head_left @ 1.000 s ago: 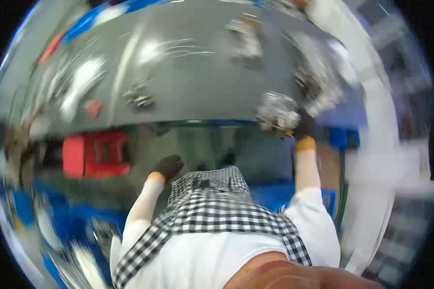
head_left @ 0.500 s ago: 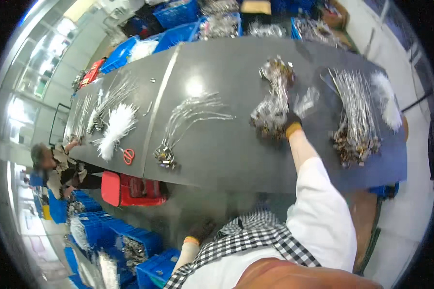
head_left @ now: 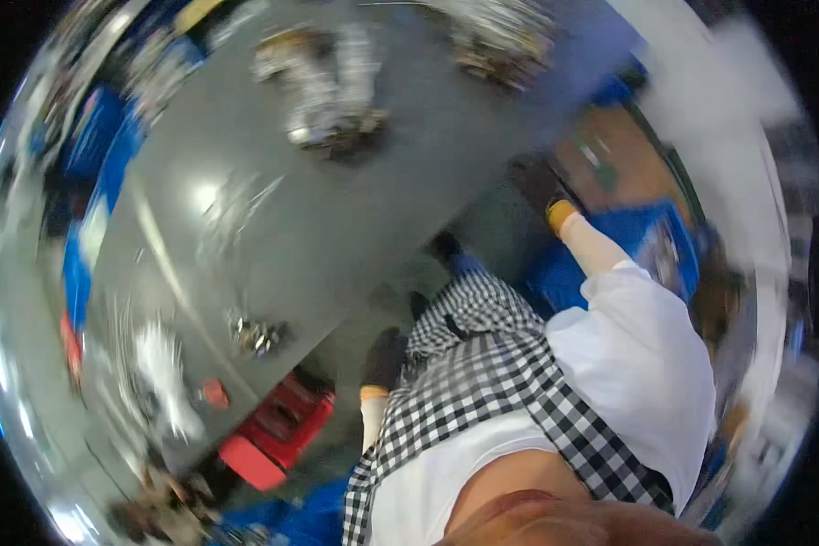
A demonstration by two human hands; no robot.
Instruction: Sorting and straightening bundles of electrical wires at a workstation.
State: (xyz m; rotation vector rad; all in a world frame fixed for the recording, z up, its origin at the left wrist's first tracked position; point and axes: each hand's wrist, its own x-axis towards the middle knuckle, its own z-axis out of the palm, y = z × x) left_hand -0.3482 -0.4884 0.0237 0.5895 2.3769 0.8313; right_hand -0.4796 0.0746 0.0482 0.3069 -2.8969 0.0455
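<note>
Wire bundle: at 1 o'clock on the dark table (head_left: 382, 218), blurred; its strands (head_left: 500, 18) are cut off by the view's upper rim.
Right hand (head_left: 539, 185): dark-gloved, at 2 o'clock by the table edge; fingers too dark and smeared to tell their spread, or whether anything is held.
Left hand (head_left: 387, 357): dark-gloved, at 6 o'clock beside the checked apron (head_left: 482, 382); finger spread and any hold cannot be told.
Clumped bundle (head_left: 337, 123): at 11 o'clock, details smeared.
Table edge: slants from 2 o'clock to between 7 and 8, passing the red stool (head_left: 287, 428) at 7.
Open room: bare tabletop between the clumped bundle and the edge; a floor strip between edge and apron.
Blue bin (head_left: 610, 232): at 3 o'clock, partly behind the right forearm.
Bundle's long axis: roughly 12 to 6, metal ends toward 6.
</note>
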